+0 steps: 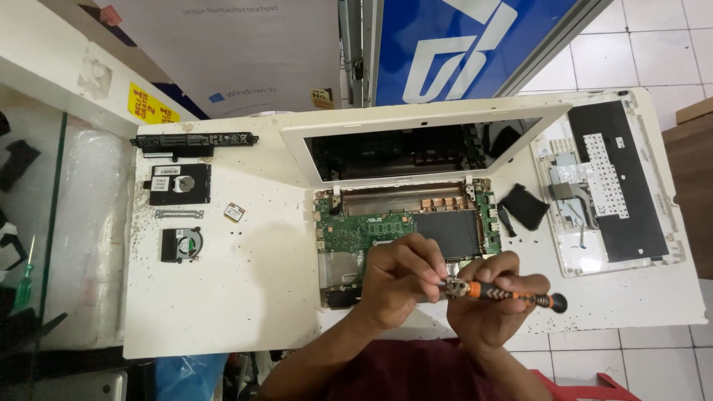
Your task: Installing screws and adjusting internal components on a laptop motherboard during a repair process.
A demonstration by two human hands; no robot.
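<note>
Over opened laptop (401,230) | both hands (445,286) pinching screwdriver (505,293) | yellow label (152,105) upper-left

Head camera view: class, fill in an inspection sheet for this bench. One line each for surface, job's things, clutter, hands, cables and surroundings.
Surface: white table, speckled with dark marks.
Job's things: opened laptop, green board exposed, white screen frame upright; orange-and-black screwdriver.
Clutter: long black battery, hard drive, fan, small card, metal bracket, keyboard cover lying face down, black pad.
Hands: left hand pinches the screwdriver's tip end; right hand grips its handle.
Cables: nothing seen.
Surroundings: tiled floor, blue sign, green screwdriver on a glass top.
</note>
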